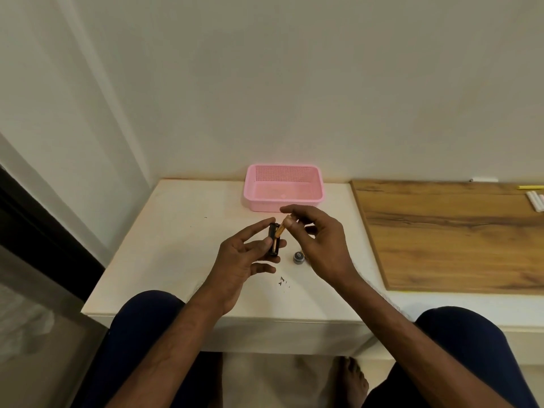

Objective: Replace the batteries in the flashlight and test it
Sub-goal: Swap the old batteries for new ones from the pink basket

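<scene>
I see left hand (244, 260) curled round black battery holder (272, 245) above white table (176, 245). Right hand (321, 240) pinches battery (280, 230), tilted, lower end at holder; seated or not, can't tell. Grey cap (298, 257) on table beside right hand.

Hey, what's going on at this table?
A seated person is working on the flashlight's batteries. Their left hand holds a black battery holder, and their right hand pinches a gold battery, tilted, with its lower end at the holder. A grey cap lies on the white table beside the right hand; a pink basket sits behind.
</scene>
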